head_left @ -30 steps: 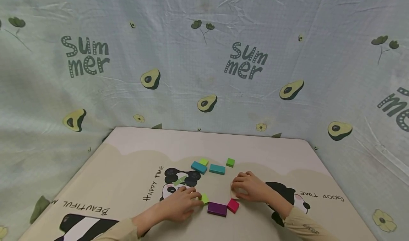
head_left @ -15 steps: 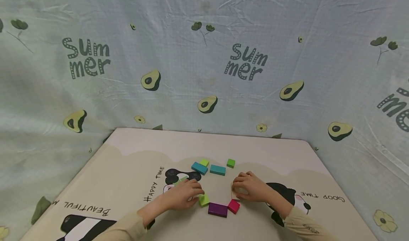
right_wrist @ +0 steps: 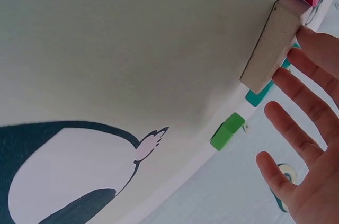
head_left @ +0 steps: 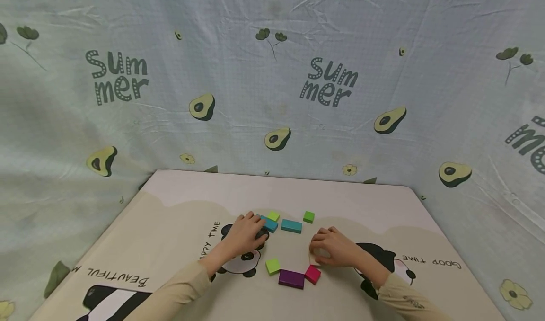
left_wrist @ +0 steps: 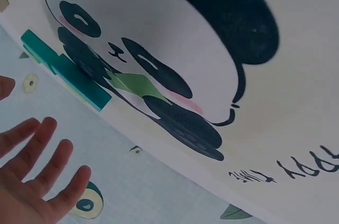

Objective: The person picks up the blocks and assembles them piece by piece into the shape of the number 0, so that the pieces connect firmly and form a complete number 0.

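Observation:
My left hand (head_left: pixel 243 235) reaches over the printed panda, its fingers beside the left blue block (head_left: pixel 270 224). In the left wrist view its fingers (left_wrist: pixel 64 155) are spread and loosely bent, with a gap between them and the blue blocks. The right hand (head_left: pixel 334 247) stays low at the right side of a plain wooden block (right_wrist: pixel 275 44). Its thumb and fingertips touch that block's edge, all from the same side. A red block (head_left: pixel 312 274) adjoins the wooden one, followed by a purple block (head_left: pixel 291 279) and a lime green block (head_left: pixel 273 266).
Another blue block (head_left: pixel 291 226) lies at the back, between a lime block (head_left: pixel 274 216) and a green block (head_left: pixel 309 217). The pale table (head_left: pixel 179 202) carries printed pandas and lettering. Behind it hangs an avocado-patterned cloth (head_left: pixel 238 75).
My left hand has left the front lime block and moved away from me to the left blue block. The right hand stays at the wooden block, and the blocks keep their places.

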A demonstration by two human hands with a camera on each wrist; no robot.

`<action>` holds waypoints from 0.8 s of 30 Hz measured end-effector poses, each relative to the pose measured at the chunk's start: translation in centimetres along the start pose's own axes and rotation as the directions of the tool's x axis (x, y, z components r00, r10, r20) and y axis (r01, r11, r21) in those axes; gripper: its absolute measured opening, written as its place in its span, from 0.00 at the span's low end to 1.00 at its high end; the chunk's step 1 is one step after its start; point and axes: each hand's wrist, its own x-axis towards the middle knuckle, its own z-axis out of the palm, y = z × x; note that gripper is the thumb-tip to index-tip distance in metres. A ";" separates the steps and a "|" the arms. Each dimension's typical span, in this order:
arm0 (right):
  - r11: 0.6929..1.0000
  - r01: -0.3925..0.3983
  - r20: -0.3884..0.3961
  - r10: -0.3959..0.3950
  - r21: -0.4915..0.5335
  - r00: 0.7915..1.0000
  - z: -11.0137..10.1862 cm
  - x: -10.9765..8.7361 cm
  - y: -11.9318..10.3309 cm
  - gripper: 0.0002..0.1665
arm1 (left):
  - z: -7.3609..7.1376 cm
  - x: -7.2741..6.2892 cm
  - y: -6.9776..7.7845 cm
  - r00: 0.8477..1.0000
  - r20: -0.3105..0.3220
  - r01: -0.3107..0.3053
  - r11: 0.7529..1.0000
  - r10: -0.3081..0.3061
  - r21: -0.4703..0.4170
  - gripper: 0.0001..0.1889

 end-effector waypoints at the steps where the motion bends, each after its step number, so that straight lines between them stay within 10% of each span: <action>1: 1.000 0.002 -0.003 -0.002 0.004 1.000 0.0 0.0 0.0 0.10 | 0.2 0.2 -0.1 1.000 0.005 0.030 1.000 -0.030 0.002 0.15; 9: 0.997 0.074 -0.088 -0.074 0.001 0.993 0.2 -0.1 0.2 0.10 | 2.2 1.9 -0.3 0.973 0.126 0.192 0.981 -0.194 0.029 0.28; 16: 1.000 0.021 -0.014 -0.021 0.009 1.000 -0.2 0.2 -0.1 0.09 | 3.2 3.0 0.0 0.925 0.249 0.278 0.958 -0.287 0.072 0.33; 24: 1.000 0.004 0.016 -0.004 0.011 1.000 -0.4 0.3 -0.3 0.09 | 3.6 3.4 0.5 0.882 0.325 0.297 0.938 -0.341 0.178 0.35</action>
